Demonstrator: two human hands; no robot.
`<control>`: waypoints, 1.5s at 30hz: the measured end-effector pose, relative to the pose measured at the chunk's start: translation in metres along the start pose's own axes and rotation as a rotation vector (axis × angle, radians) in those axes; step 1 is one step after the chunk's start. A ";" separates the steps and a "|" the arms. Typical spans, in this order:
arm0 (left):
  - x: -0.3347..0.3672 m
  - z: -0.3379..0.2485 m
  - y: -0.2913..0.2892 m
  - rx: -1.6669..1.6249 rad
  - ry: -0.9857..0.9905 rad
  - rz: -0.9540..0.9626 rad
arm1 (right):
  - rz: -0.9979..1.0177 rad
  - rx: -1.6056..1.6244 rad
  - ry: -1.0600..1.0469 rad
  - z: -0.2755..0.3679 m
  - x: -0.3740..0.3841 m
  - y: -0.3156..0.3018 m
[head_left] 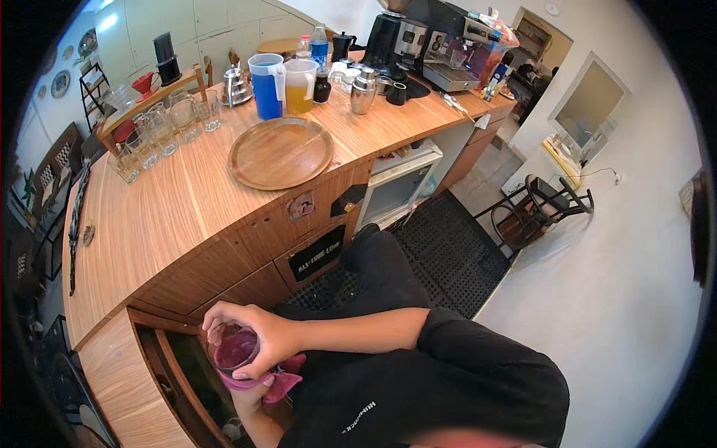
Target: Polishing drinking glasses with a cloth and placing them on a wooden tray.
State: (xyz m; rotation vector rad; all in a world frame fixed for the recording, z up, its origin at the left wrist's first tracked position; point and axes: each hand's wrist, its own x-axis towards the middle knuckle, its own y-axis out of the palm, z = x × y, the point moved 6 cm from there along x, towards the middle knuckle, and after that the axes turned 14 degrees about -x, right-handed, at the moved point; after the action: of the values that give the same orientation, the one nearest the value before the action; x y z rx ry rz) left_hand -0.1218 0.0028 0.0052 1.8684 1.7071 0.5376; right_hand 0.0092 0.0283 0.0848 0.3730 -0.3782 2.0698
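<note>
Right hand (258,340) wrapped over the rim of a clear glass (236,349), fingers curled round its top edge, grip closed on the glass; a magenta cloth (278,382) is stuffed inside the glass and spills out beneath it. Left hand (250,396) sits under the glass, mostly hidden by cloth and right hand; it appears to cup the base through the cloth, but I cannot tell how tightly the fingers are pressed.

Glass is held low in front of the torso, off the desk (157,216), above the open dark gap of a lower cabinet (187,373) beside the desk's edge; nothing supports it but the two hands.

On the desk, well apart from the hands: a round wooden tray (281,152); a row of empty glasses (160,131) along the far left; a blue jug (266,86) and a jug of yellow drink (299,86) behind the tray; a coffee machine (455,52) further right.

Risks, as judged: glass likely wet or slick, and the top hand bears on the rim only, so a twist against the cloth could slip it free into the cabinet or onto the floor mat (448,254); hard pressure on a thin rim could chip it; cloth bunched inside may snag and jerk the glass.
</note>
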 end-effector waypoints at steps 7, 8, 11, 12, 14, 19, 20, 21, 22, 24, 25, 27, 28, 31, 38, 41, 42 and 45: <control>0.005 -0.007 0.006 -0.068 -0.008 -0.012 | 0.010 -0.067 0.018 0.001 0.002 0.005; 0.010 -0.003 0.004 -0.077 -0.010 -0.015 | 0.005 -0.084 0.013 0.001 0.002 0.006; -0.049 0.015 -0.034 -0.107 -0.028 -0.004 | -0.011 -0.124 0.020 0.000 0.001 0.000; -0.046 0.012 -0.031 -0.116 -0.023 -0.013 | 0.003 -0.129 0.027 -0.001 0.002 0.003; -0.050 0.009 -0.034 -0.135 -0.015 -0.030 | 0.029 -0.167 0.016 -0.002 0.004 0.009; -0.054 0.003 -0.034 -0.186 -0.010 -0.038 | 0.065 -0.229 0.070 0.000 0.008 0.013; -0.048 0.007 -0.032 -0.197 -0.007 -0.039 | 0.062 -0.241 0.084 0.000 0.010 0.013; -0.028 0.005 -0.007 -0.206 -0.012 -0.042 | 0.055 -0.250 0.105 -0.001 0.010 0.013; -0.044 0.007 -0.025 -0.215 -0.017 -0.046 | 0.052 -0.249 0.109 0.000 0.011 0.015; -0.045 0.007 -0.022 -0.232 -0.025 -0.058 | 0.102 -0.402 0.117 -0.001 0.012 0.021; -0.032 0.001 -0.018 -0.240 -0.027 -0.066 | 0.104 -0.397 0.119 -0.003 0.012 0.023; -0.042 -0.001 -0.023 -0.258 -0.027 -0.079 | 0.168 -0.333 0.111 -0.004 0.014 0.029; -0.046 -0.005 -0.018 -0.267 -0.025 -0.084 | 0.170 -0.332 0.110 -0.002 0.015 0.029; -0.052 0.007 -0.012 -0.293 -0.027 -0.086 | 0.113 -0.214 0.168 -0.002 0.018 0.023; -0.036 0.006 -0.045 -0.252 0.056 -0.045 | -0.280 -0.681 -0.174 0.021 -0.002 0.009; -0.031 -0.001 -0.057 -0.445 0.271 -0.027 | -0.012 -0.441 -0.006 -0.003 -0.005 0.022; -0.029 -0.004 -0.056 -0.444 0.271 -0.026 | -0.014 -0.441 -0.007 -0.003 -0.008 0.024; -0.026 -0.021 -0.041 -0.487 0.329 -0.224 | 0.008 -0.515 -0.067 -0.008 -0.015 0.032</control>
State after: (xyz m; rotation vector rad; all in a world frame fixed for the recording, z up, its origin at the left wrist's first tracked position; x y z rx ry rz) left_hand -0.1696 -0.0180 -0.0024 1.2785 1.7556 1.1017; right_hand -0.0120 0.0039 0.0676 0.1282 -0.9267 1.8844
